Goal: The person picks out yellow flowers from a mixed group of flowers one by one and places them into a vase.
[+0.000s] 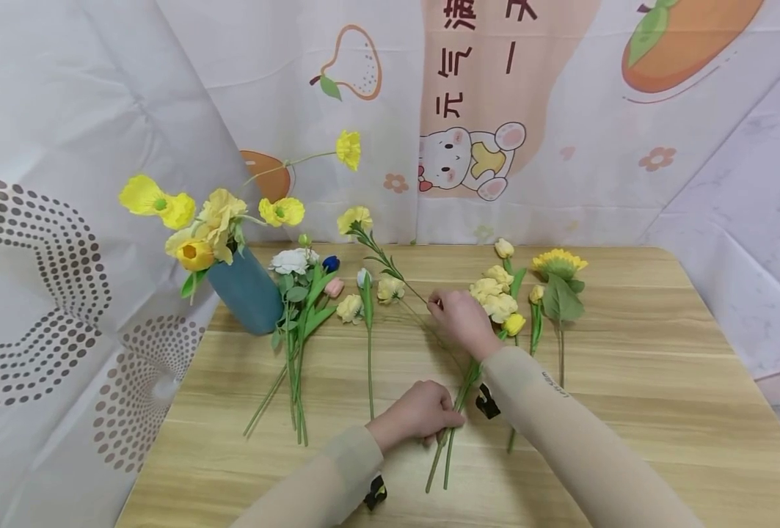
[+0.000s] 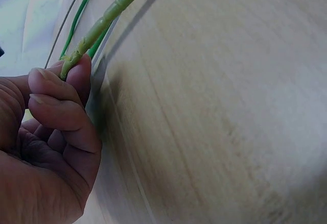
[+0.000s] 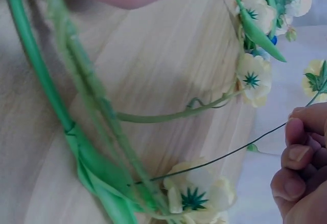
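Between its thumb and fingers my left hand (image 1: 419, 412) pinches the lower ends of several green flower stems (image 1: 436, 462); the left wrist view shows a thick jointed stem (image 2: 104, 22) in that hold. These stems run up beneath my right forearm toward pale yellow blooms (image 1: 495, 297) and a yellow tulip (image 1: 514, 323). Higher up, my right hand (image 1: 464, 319) pinches the thin stem (image 3: 219, 157) of a yellow flower (image 1: 355, 219) with narrow green leaves. That bloom points away to the upper left. A branched stem with pale yellow flowers (image 1: 390, 290) lies near the right hand.
A blue vase (image 1: 247, 293) with yellow flowers leans at the back left. Beside it lie white, blue and pink flowers (image 1: 290, 261). A single pale tulip (image 1: 367, 301) lies left of centre. On the right are a sunflower (image 1: 559, 262) and a yellow bud (image 1: 536, 295). Printed cloth hangs behind.
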The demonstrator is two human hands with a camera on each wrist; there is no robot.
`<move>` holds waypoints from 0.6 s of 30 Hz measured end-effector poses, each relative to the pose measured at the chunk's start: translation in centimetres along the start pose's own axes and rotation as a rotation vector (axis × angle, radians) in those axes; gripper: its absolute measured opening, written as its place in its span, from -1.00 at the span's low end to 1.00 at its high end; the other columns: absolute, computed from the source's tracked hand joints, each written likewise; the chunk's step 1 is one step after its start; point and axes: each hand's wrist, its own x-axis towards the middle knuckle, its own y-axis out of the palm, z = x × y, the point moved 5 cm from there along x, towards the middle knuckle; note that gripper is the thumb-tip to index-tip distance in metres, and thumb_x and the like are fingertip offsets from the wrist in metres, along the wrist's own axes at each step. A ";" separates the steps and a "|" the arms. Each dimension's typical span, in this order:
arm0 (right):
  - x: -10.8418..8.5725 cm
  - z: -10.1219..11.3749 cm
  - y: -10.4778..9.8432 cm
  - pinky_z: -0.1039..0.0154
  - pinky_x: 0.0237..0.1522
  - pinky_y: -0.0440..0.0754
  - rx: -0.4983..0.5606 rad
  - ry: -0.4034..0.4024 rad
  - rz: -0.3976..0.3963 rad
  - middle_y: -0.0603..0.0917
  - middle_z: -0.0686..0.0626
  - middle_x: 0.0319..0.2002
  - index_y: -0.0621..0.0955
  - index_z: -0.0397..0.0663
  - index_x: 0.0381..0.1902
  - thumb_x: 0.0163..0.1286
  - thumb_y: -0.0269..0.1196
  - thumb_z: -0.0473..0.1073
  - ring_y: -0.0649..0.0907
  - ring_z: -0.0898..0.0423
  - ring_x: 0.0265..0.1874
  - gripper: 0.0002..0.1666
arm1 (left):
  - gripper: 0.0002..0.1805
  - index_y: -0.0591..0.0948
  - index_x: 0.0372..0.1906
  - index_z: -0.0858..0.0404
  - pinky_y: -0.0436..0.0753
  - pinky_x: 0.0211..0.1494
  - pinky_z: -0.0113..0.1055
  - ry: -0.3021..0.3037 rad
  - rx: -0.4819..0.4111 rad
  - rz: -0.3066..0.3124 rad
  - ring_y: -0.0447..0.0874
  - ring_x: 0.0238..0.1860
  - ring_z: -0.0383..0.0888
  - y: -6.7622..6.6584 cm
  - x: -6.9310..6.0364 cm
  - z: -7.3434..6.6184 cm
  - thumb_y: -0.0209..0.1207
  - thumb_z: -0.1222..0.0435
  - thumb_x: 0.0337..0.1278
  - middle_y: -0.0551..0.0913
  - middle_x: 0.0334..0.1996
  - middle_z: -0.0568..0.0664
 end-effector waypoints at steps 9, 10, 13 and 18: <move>0.1 1.0 -0.9 0.11 -0.34 0.67 0.031 -0.099 -0.097 0.77 -0.10 -0.30 0.71 -0.18 -0.17 0.52 0.23 -0.24 0.66 0.08 -0.44 -0.85 | -0.61 0.56 -0.64 0.22 0.31 -0.74 -0.46 -0.004 0.011 0.014 0.36 -0.90 -0.27 0.1 0.0 0.3 0.33 0.21 0.30 0.51 -0.87 -0.04; 0.0 0.9 -1.0 0.10 -0.33 0.68 0.027 -0.103 -0.095 0.77 -0.10 -0.29 0.71 -0.18 -0.17 0.51 0.23 -0.24 0.67 0.07 -0.43 -0.86 | -0.61 0.56 -0.64 0.22 0.31 -0.74 -0.46 -0.004 0.011 0.015 0.36 -0.90 -0.27 0.1 0.0 0.3 0.33 0.21 0.30 0.51 -0.87 -0.04; -0.1 0.7 -0.9 0.09 -0.30 0.69 0.020 -0.096 -0.070 0.78 -0.12 -0.26 0.71 -0.18 -0.18 0.51 0.24 -0.26 0.70 0.05 -0.39 -0.87 | -0.61 0.56 -0.64 0.23 0.32 -0.75 -0.45 0.001 0.003 0.011 0.36 -0.90 -0.27 0.1 0.0 0.4 0.34 0.21 0.29 0.52 -0.86 -0.03; -0.4 -0.3 -0.8 0.09 -0.29 0.70 -0.003 -0.084 -0.039 0.78 -0.13 -0.23 0.70 -0.18 -0.16 0.52 0.22 -0.26 0.71 0.05 -0.37 -0.87 | -0.62 0.56 -0.64 0.22 0.32 -0.77 -0.44 -0.002 -0.013 0.002 0.36 -0.90 -0.27 0.0 0.0 0.5 0.33 0.21 0.30 0.49 -0.88 -0.07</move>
